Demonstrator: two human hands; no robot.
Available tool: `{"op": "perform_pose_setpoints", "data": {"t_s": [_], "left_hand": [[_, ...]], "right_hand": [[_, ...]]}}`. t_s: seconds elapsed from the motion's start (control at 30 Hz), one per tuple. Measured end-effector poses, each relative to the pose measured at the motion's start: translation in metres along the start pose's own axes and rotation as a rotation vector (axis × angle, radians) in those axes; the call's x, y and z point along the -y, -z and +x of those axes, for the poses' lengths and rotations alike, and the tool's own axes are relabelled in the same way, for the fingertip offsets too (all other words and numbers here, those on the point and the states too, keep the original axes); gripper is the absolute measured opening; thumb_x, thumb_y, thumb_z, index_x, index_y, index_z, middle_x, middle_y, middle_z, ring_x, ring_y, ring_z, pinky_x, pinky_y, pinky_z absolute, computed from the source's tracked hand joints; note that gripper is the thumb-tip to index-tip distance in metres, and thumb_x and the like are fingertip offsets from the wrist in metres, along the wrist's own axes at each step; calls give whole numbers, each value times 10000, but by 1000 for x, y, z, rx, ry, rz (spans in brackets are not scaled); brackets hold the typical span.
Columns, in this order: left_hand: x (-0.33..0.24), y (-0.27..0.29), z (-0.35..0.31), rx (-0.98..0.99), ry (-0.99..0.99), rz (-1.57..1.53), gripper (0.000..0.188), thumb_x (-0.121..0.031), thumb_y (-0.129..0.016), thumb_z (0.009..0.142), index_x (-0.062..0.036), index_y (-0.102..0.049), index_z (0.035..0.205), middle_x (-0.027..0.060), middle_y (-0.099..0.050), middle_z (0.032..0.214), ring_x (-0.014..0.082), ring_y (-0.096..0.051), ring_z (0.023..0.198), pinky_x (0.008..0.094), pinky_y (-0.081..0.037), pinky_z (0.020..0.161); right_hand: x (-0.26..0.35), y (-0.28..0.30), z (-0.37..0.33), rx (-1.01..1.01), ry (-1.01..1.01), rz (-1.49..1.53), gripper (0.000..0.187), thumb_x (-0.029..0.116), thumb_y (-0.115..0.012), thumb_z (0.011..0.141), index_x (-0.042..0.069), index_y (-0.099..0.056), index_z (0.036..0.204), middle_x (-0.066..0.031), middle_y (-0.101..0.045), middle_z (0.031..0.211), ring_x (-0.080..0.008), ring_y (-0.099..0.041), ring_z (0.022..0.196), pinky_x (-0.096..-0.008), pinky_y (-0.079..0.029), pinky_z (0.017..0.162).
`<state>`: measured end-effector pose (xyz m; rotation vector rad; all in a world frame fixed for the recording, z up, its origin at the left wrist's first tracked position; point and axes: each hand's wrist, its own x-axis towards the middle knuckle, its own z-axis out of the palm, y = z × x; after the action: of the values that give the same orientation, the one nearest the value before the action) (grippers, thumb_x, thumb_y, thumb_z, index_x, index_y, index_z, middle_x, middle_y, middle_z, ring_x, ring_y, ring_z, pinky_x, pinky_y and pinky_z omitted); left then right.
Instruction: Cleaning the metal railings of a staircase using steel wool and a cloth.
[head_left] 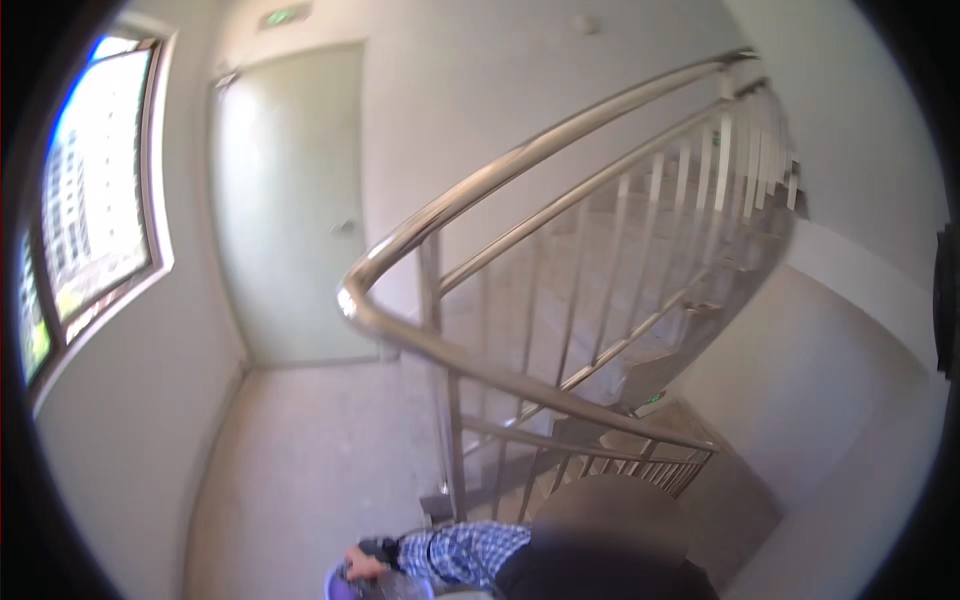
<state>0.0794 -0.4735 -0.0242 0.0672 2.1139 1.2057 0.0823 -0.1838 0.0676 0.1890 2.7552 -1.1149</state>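
Note:
At the lower edge, my left arm in a blue and white checked sleeve reaches out to the left. A dark band wraps its wrist. My left hand [364,565] is closed at the rim of a round purple bucket [340,585], its fingers curled. Something clear, like plastic, shows inside the bucket beside the hand. The bucket's lower part is cut off by the frame. My right hand is out of view. A large, blurred, dark brown rounded shape [610,510] covers the bottom centre right; I cannot tell what it is.
A metal stair railing [490,375] bends around in front of me, with steps [650,300] rising behind it and others leading down at the right. Across the landing stands a closed pale green door [290,210]. A window [100,170] is in the left wall.

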Motion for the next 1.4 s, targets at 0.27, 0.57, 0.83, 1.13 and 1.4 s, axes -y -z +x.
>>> {"op": "perform_pose_setpoints", "data": {"t_s": [0.27, 0.57, 0.83, 1.13, 1.4], "left_hand": [[322, 4, -254, -325, 697, -150, 347, -326, -577, 774, 8, -634, 848, 129, -640, 831, 286, -609, 822, 396, -482, 750], [361, -27, -362, -192, 782, -40, 337, -317, -583, 765, 11, -632, 827, 125, -640, 808, 292, -611, 816, 403, -485, 750], [250, 124, -157, -184, 796, -31, 480, -244, -764, 631, 69, -606, 959, 181, -648, 917, 285, -614, 878, 343, -473, 797], [26, 338, -12, -498, 101, -438, 340, -228, -636, 820, 49, -588, 1010, 136, -628, 942, 220, -602, 813, 340, -489, 743], [-167, 405, 88, -327, 48, -17, 339, -226, -621, 828, 54, -586, 1015, 136, -628, 946, 224, -605, 808, 347, -494, 737]], "right_hand": [[-54, -11, -19, -147, -614, 851, 516, 223, -680, 761, 72, -431, 1187, -112, -592, 1009, -257, -603, 840, -488, -493, 705], [-64, -60, -37, 170, -501, -269, 465, 223, -698, 721, 16, -478, 1075, -193, -593, 925, -324, -601, 832, -409, -471, 732], [20, 6, 12, -44, -549, 32, 385, 250, -676, 746, 12, -494, 989, -204, -601, 842, -333, -602, 830, -395, -464, 724], [49, 36, -4, -358, -658, 30, 461, 366, -672, 717, 56, -476, 997, -178, -588, 829, -306, -593, 787, -394, -459, 690], [51, 76, 10, 65, -785, 101, 548, 458, -683, 657, 67, -595, 1030, -156, -635, 880, -273, -615, 815, -383, -481, 713]]}}
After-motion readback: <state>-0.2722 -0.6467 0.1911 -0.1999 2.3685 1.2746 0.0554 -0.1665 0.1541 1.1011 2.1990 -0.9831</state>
